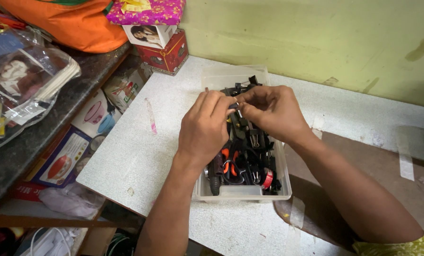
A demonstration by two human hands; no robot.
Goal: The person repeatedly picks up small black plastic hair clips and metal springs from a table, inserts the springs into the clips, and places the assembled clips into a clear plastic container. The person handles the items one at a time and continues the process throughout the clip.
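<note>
- A pale green wall runs behind, marked with darker stains and scuffs.
- A white speckled table stands against it, with a brown patch on its right side.
- A dark stone shelf lies to the left, crowded with an orange bag and plastic-wrapped packets.
- Printed boxes sit underneath the shelf.
- The light is soft and even.

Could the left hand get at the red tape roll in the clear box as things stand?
Probably yes. The red tape roll lies uncovered at the near end of the clear box, just below the left hand. But both hands pinch a small dark piece, so it must let go.
</note>
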